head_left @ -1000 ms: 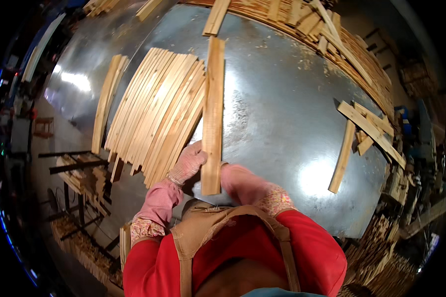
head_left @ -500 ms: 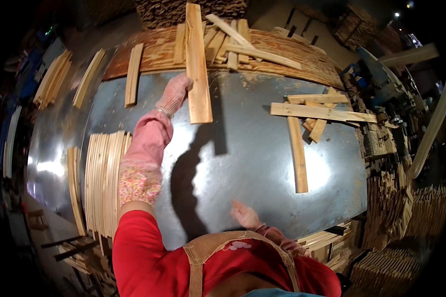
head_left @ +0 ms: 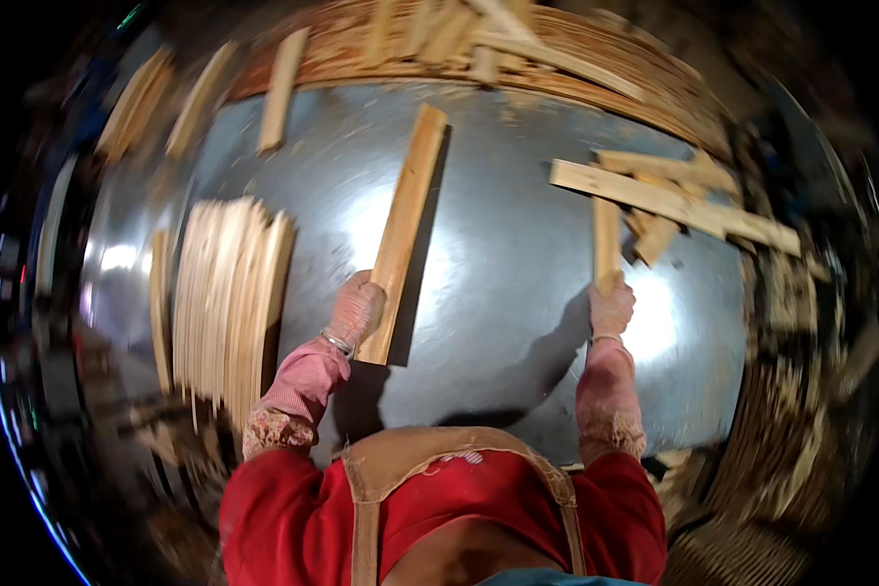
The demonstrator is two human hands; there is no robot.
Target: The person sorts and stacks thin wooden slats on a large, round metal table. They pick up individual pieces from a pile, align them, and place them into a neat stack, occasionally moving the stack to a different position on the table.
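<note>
My left hand (head_left: 358, 308) is closed round the near part of a long wooden board (head_left: 406, 225), which slants away from me over the metal tabletop (head_left: 498, 293). Its dark shadow falls along its right side. At the right, my right hand (head_left: 611, 308) grips the near end of a shorter wooden strip (head_left: 606, 239). That strip's far end lies under a long pale board (head_left: 674, 203) at the edge of a loose pile. Pink sleeves cover both my forearms.
A row of upright strips (head_left: 220, 293) stands packed together on the left, with a single strip (head_left: 160, 313) beside it. Crossed offcuts (head_left: 557, 68) lie on the worn plywood sheet (head_left: 352, 49) at the far side. Stacked wood (head_left: 772, 439) is at the right.
My left hand has drawn the long board back toward me and lowered it. My right hand has moved forward and right from near my body and taken hold of the shorter strip.
</note>
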